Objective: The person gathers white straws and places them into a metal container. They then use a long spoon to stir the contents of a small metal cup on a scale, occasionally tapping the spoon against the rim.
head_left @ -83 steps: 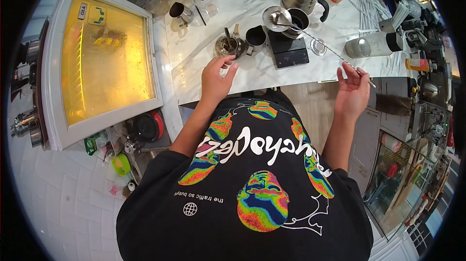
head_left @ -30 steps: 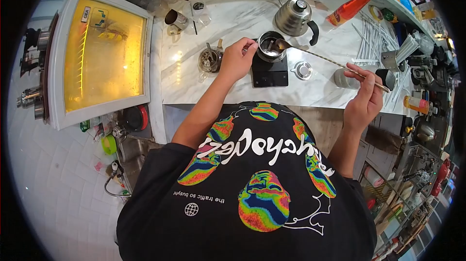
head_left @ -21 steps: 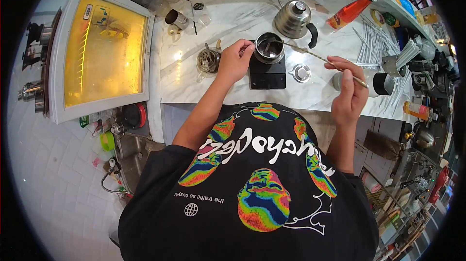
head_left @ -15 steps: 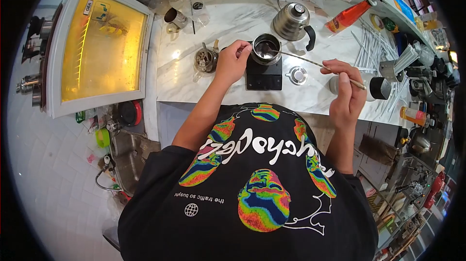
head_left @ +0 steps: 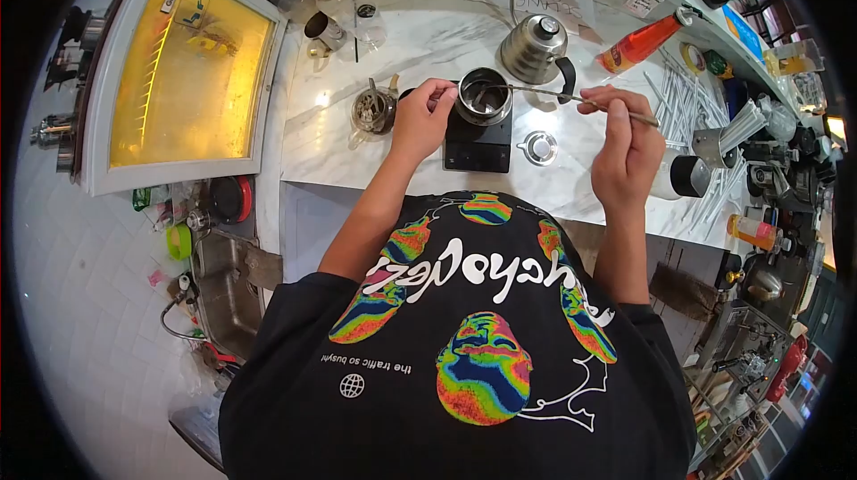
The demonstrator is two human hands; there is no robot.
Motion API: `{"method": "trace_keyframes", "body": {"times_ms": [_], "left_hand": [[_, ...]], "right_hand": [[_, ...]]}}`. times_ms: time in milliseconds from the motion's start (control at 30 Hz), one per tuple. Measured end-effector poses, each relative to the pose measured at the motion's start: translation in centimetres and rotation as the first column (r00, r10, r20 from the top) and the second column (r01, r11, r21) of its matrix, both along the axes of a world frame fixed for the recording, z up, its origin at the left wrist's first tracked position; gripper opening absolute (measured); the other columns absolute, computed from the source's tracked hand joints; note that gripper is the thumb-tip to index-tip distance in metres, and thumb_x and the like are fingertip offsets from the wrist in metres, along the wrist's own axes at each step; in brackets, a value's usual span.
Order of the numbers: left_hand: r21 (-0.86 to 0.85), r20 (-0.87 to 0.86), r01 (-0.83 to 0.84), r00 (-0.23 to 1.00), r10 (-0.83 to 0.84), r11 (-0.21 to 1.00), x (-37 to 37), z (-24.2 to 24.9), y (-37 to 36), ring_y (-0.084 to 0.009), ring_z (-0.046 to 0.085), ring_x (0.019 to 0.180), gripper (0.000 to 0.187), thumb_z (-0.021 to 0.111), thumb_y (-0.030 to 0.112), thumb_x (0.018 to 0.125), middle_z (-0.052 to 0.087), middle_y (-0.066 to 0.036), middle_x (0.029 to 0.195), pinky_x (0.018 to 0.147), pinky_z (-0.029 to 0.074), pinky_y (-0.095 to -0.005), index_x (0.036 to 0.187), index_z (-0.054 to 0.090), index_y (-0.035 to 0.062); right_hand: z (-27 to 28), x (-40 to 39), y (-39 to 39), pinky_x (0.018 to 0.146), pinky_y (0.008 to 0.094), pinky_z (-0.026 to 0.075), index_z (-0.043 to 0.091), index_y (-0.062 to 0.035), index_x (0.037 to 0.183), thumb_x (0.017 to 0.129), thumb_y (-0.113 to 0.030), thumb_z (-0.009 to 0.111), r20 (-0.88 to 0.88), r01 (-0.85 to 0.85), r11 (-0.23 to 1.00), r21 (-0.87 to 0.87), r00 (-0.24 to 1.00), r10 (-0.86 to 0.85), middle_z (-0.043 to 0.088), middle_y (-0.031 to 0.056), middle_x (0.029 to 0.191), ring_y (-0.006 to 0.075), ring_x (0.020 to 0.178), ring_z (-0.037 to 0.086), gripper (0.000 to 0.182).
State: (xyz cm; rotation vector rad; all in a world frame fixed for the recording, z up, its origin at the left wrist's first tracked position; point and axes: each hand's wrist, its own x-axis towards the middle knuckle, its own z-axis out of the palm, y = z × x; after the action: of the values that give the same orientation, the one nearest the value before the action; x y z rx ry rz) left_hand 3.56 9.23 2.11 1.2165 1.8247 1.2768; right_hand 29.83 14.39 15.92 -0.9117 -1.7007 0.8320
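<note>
A small metal pot [head_left: 485,121] with dark contents stands on a black digital scale [head_left: 477,157]. My left hand [head_left: 421,118] is closed at the pot's left side, fingers pinched by its rim and apparently on its handle, which they mostly hide. In my right hand [head_left: 628,145] is the end of a long thin bar spoon [head_left: 558,96], gripped between thumb and fingers. The spoon slants leftward over the rim, its tip down inside the pot. Right of the scale lies a round metal lid [head_left: 539,148].
Behind the pot stands a gooseneck kettle [head_left: 533,50]. A glass teapot [head_left: 374,111] sits left of my left hand. Towards the right are a red bottle [head_left: 641,41], scattered straws [head_left: 683,96] and a black-capped jar [head_left: 689,176]. A metal jug [head_left: 323,31] is at back left.
My right hand and the spoon have shifted left and slightly up. The spoon lies flatter across the pot's rim. My view has shifted a little; my left hand keeps its place by the pot.
</note>
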Motion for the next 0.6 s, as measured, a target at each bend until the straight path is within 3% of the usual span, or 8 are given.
{"method": "trace_keyframes", "body": {"times_ms": [67, 167, 367, 600], "left_hand": [[0.015, -0.015, -0.01, 1.0, 0.01, 1.0, 0.1, -0.2, 0.0, -0.0134, 0.068, 0.075, 0.021, 0.07, 0.022, 0.102, 0.075, -0.008, 0.086, 0.071, 0.055, -0.0301, 0.111, 0.075, 0.0035], [-0.064, -0.016, -0.018, 1.0, 0.017, 0.998, 0.4, 0.2, -0.2, -0.0095, 0.067, 0.083, 0.021, 0.067, 0.018, 0.104, 0.076, -0.004, 0.093, 0.079, 0.055, -0.0273, 0.116, 0.073, 0.0026], [0.047, 0.004, -0.068, 0.998, 0.068, 0.997, 1.0, 0.0, -0.1, -0.0128, 0.068, 0.074, 0.019, 0.069, 0.02, 0.102, 0.075, -0.007, 0.086, 0.071, 0.054, -0.0296, 0.111, 0.075, 0.0032], [-0.018, 0.02, -0.062, 0.998, 0.063, 0.998, 0.8, -0.2, -0.1, -0.0117, 0.065, 0.074, 0.02, 0.069, 0.021, 0.102, 0.073, -0.006, 0.084, 0.071, 0.053, -0.0292, 0.109, 0.073, 0.0024]], "right_hand": [[0.4, -0.7, 0.6, 0.073, 0.0291, 0.052, 0.07, 0.0077, 0.098, 0.108, -0.007, 0.048, -0.018, -0.022, 1.0, -0.004, 1.0, 0.022, 0.073, 0.0125, 0.09, 0.0164, 0.076, 0.071, 0.028], [1.0, -0.3, 1.4, 0.073, 0.0293, 0.052, 0.069, 0.007, 0.098, 0.107, -0.007, 0.049, -0.042, -0.032, 0.998, 0.054, 0.999, 0.035, 0.073, 0.0119, 0.09, 0.0155, 0.076, 0.07, 0.027], [1.7, -0.3, 1.9, 0.074, 0.0289, 0.051, 0.069, 0.0064, 0.099, 0.109, -0.008, 0.047, -0.102, -0.011, 0.999, 0.05, 0.995, 0.016, 0.073, 0.0113, 0.091, 0.0146, 0.077, 0.069, 0.028], [0.7, -0.3, 1.2, 0.079, 0.0298, 0.053, 0.068, 0.0076, 0.101, 0.11, -0.009, 0.046, -0.082, -0.021, 1.0, 0.01, 0.996, 0.022, 0.072, 0.0133, 0.094, 0.0171, 0.081, 0.071, 0.029]]}}
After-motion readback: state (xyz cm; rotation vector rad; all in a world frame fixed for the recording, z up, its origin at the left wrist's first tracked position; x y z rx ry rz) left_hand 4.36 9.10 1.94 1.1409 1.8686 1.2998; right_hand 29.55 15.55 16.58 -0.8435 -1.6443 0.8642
